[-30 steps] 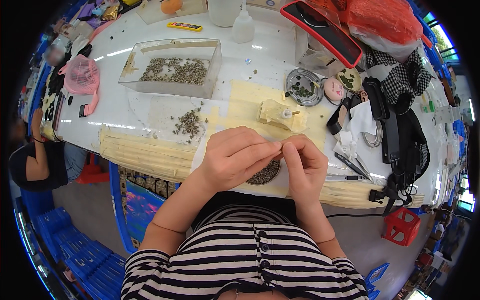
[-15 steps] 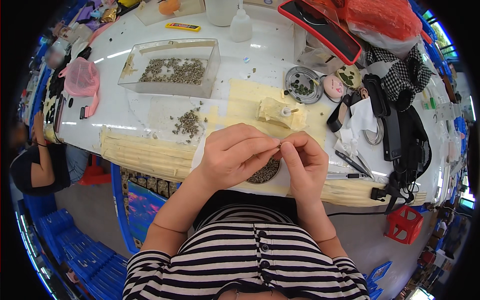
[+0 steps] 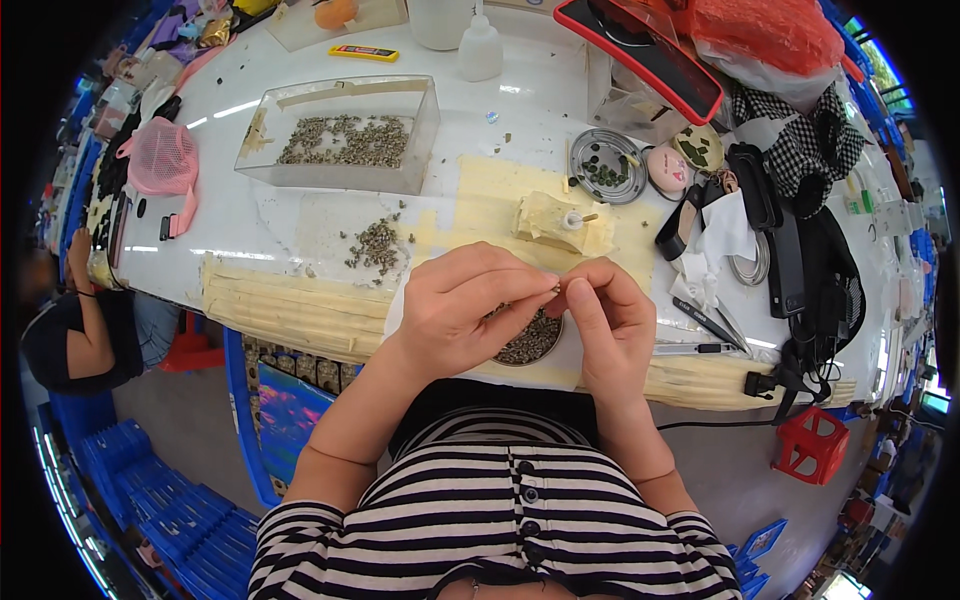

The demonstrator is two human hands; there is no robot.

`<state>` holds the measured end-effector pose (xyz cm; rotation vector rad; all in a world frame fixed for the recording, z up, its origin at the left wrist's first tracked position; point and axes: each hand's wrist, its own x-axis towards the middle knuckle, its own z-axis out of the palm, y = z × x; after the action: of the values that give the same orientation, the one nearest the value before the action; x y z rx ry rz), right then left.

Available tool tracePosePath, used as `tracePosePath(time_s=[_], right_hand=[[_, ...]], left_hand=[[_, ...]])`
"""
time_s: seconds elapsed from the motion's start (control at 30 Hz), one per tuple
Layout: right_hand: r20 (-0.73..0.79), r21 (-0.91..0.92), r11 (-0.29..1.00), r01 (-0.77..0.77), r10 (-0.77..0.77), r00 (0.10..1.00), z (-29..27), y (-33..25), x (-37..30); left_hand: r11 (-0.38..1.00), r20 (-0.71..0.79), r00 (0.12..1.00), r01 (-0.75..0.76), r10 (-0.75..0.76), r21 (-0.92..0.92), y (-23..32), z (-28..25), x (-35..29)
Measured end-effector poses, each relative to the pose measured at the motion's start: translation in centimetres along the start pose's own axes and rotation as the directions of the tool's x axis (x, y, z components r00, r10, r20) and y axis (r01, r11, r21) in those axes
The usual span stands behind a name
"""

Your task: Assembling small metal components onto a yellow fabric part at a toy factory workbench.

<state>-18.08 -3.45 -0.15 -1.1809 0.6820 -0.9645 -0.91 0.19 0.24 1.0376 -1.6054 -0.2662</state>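
Note:
My left hand (image 3: 462, 305) and my right hand (image 3: 612, 308) meet fingertip to fingertip above a round dish of small metallic parts (image 3: 527, 345). The thumb and forefinger of my left hand are pinched on a tiny piece, too small to make out. My right hand is also closed, its thumb and forefinger pressed together beside that piece. Part of the dish is hidden under my hands. A loose pile of similar small parts (image 3: 376, 247) lies beyond my left hand. Just past my fingertips stands a tape-wrapped block (image 3: 562, 222) with a white nozzle-like tip.
A clear box (image 3: 425, 150) of small parts stands at the back left. Behind my right hand are a round tray of dark green pieces (image 3: 607, 168), a red-framed phone (image 3: 650, 60) and tweezers (image 3: 722, 325). A white squeeze bottle (image 3: 480, 50) stands at the back. Another person (image 3: 85, 335) sits at far left.
My fingertips have drawn slightly apart and both hands have shifted a little. More of the dish of parts shows between them.

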Motion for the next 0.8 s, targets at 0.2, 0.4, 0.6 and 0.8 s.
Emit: tracePosePath(time_s=[0.2,0.4,0.6,0.8], right_hand=[[-0.008,0.014,0.992,0.125,-0.125,0.992,-0.12,0.09,-0.08],[0.049,-0.18,0.945,0.272,-0.268,0.962,-0.59,0.55,0.11],[-0.013,-0.077,0.993,0.089,-0.09,0.996,-0.02,0.04,-0.01],[0.04,0.043,0.999,0.013,-0.014,0.999,-0.13,0.32,0.12]], left_hand=[[0.998,-0.052,0.998,-0.016,0.02,0.065,-0.36,0.4,-0.11],[0.998,-0.048,0.999,0.019,-0.016,0.055,-0.18,0.19,-0.18],[1.0,-0.051,0.999,0.02,-0.02,0.017,-0.31,0.07,-0.32],[1.0,-0.02,1.0,-0.001,0.001,-0.004,-0.25,-0.02,-0.09]])
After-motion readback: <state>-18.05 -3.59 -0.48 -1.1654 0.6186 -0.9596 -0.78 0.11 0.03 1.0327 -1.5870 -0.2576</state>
